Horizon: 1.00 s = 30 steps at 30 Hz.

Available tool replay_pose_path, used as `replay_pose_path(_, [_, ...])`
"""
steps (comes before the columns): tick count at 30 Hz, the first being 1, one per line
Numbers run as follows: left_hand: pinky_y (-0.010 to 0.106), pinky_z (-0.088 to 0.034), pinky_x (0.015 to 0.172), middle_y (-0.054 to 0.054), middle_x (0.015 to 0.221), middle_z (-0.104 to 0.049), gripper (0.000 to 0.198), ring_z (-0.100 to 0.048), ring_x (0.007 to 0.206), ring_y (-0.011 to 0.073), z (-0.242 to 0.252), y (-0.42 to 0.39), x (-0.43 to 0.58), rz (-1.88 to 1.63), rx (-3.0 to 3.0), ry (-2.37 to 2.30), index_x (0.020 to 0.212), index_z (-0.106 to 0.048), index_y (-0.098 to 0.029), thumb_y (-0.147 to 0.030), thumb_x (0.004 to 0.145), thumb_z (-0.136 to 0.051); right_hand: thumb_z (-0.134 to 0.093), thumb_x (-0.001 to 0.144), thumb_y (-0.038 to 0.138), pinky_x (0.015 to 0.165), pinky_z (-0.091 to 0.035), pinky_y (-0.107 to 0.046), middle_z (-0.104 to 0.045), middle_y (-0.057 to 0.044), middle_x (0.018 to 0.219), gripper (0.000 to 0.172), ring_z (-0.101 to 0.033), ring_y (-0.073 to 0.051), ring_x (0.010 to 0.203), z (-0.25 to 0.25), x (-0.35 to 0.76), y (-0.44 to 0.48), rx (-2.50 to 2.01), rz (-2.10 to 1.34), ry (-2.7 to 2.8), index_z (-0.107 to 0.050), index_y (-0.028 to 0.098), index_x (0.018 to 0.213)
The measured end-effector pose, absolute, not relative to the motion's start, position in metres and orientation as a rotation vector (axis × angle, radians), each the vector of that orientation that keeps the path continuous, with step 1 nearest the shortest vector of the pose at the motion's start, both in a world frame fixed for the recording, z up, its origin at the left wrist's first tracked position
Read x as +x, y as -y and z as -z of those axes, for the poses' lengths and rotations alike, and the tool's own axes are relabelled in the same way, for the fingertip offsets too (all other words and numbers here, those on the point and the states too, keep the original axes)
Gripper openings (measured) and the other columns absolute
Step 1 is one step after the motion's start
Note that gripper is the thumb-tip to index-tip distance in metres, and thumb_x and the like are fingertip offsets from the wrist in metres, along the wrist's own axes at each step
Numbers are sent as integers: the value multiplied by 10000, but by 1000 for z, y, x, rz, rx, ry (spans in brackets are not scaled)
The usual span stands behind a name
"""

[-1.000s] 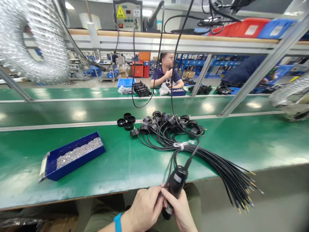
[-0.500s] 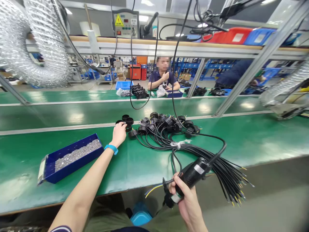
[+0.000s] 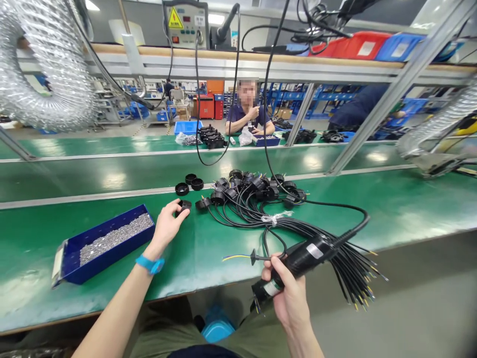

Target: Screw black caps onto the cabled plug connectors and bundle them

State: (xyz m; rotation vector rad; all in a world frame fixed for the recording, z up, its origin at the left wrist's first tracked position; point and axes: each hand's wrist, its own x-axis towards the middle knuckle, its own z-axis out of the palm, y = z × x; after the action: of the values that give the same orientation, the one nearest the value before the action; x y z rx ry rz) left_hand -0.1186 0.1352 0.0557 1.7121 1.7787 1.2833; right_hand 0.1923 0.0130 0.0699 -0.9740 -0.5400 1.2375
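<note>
My left hand [image 3: 167,223] reaches over the green bench and pinches a small black round cap [image 3: 184,204] between thumb and fingers. Three more black caps [image 3: 189,182] lie just beyond it. My right hand [image 3: 288,293] is wrapped round a black electric screwdriver [image 3: 298,261] held near the bench's front edge, its cord running up and away. A thin cable with yellow and blue wire ends [image 3: 238,257] sticks out leftward beside the tool. A tied bundle of black cables with plug parts [image 3: 257,191] lies in the middle of the bench.
A blue tray of small silver screws [image 3: 104,243] sits at the left. A silver flexible duct [image 3: 44,69] hangs at upper left. Another person [image 3: 248,112] works at the far bench. A shelf overhead carries a control box [image 3: 184,22] and red and blue bins.
My left hand left the screwdriver, reached out to the loose black caps, and has drawn back a little with one cap pinched. The right hand swung the screwdriver toward the right.
</note>
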Motion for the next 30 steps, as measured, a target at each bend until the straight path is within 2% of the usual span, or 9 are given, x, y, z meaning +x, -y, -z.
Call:
replay_pose_path(2, [417,-458,1030,101,1143,-705,290,-615,1138,262,-58,-102,-103,-1473,1253,-1377,822,-616,-175,-448,865,-700,-909,672,373,546,-474,-209,-691,-8,706,374,-587,-101,535,-73,187,-17,-974,-1219,542,-668,179,880])
replay_pose_path(4, [368,-508,961,74,1117,-715,305,-647,1054,218,-57,-71,-78,-1487,779,-991,932,-658,-166,-430,829,-770,-909,670,374,547,-474,-212,-696,-12,710,382,-591,-105,537,-76,182,-20,-972,-1210,544,-661,180,887])
replay_pose_path(8, [369,-547,943,110,1212,-704,345,-664,1060,209,-49,-36,-36,-1370,320,-692,1143,-676,-138,-384,905,-719,-904,673,367,534,-467,-212,-704,-14,731,387,-592,-109,541,-80,174,-24,-961,-1220,540,-649,184,900])
replay_pose_path(14, [309,-532,903,68,1208,-701,337,-649,1026,171,-36,-29,-23,-1305,377,-643,1198,-686,-183,-393,935,-694,-905,661,355,516,-476,-229,-686,-4,721,376,-580,-112,526,-83,175,-23,-950,-1211,481,-656,186,887])
replay_pose_path(24, [286,-480,901,52,1245,-669,361,-604,1060,173,-38,-26,-14,-1278,538,-684,1237,-678,-233,-436,939,-674,-894,678,387,532,-461,-216,-714,-30,729,378,-589,-110,539,-73,173,-21,-987,-1187,572,-658,176,884])
replay_pose_path(28, [286,-468,894,84,1245,-659,467,-613,1053,188,-38,-24,-14,-1245,660,-718,1305,-610,-231,-474,915,-692,-895,675,401,549,-463,-218,-705,-28,688,375,-589,-111,535,-72,175,-20,-1018,-1182,638,-664,173,864])
replay_pose_path(30, [299,-462,918,95,1222,-657,588,-612,1083,211,-35,-23,-16,-1204,798,-751,1350,-558,-244,-474,850,-766,-890,683,408,572,-472,-224,-696,-31,654,367,-592,-115,539,-72,177,-19,-1051,-1208,713,-672,165,852])
